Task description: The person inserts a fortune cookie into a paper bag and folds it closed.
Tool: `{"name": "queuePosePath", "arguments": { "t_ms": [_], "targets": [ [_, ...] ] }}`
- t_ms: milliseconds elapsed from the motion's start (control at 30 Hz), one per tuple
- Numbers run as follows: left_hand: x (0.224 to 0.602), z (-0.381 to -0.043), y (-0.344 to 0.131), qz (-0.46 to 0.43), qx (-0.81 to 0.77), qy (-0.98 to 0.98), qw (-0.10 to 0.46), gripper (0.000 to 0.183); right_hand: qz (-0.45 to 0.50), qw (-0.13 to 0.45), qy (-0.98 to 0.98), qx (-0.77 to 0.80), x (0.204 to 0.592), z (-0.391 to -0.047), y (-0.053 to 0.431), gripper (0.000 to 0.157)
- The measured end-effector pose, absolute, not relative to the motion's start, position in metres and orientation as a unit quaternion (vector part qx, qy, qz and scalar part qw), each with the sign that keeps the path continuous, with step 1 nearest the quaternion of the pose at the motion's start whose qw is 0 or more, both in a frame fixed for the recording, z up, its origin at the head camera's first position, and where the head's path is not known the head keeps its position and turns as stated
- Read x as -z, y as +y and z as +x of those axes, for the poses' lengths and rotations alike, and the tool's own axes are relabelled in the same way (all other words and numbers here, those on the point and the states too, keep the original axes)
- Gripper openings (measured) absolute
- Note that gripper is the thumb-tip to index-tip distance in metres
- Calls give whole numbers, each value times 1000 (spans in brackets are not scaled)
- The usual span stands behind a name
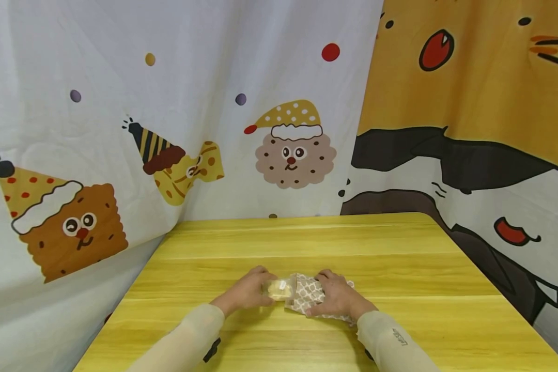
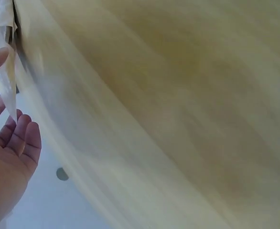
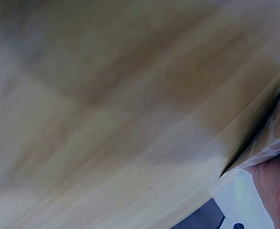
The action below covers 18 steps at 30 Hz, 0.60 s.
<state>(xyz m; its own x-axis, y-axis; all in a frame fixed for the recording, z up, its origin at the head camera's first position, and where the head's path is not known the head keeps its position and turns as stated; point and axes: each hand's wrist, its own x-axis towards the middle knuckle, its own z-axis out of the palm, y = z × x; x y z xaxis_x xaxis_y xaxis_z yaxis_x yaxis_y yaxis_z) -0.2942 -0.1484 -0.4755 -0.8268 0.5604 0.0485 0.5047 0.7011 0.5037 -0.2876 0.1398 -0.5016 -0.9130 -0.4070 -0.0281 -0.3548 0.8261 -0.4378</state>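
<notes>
In the head view a small clear packet with pale yellow contents [image 1: 280,290] lies at the mouth of a brown-and-white lattice-patterned bag [image 1: 307,293]. My left hand [image 1: 250,290] holds the packet's left end between thumb and fingers. Lying over the bag's right part, my right hand [image 1: 337,295] grips it with the thumb on the near side and fingers on the far side. In the left wrist view, a translucent wrapper edge [image 2: 8,90] shows between thumb and fingers of the left hand [image 2: 11,162]. The right wrist view catches the bag's corner [image 3: 269,143] beside the right hand [image 3: 276,188].
Both hands work over a yellow wood-grain table [image 1: 279,240]. Behind it hangs a white curtain [image 1: 204,62] printed with cartoon biscuits, and at the right an orange, black and white cartoon curtain [image 1: 493,108].
</notes>
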Motion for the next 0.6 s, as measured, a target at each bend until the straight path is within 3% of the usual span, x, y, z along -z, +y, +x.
{"name": "queuePosePath", "arguments": {
  "t_ms": [333,600],
  "targets": [
    [475,-297,-118,313,-263,911,53,71,-194,69,954,220,501,-288,140,111],
    [483,-294,-133,267,-321,905,83,77,-201,61,954,216,502,-288,141,112]
  ]
}}
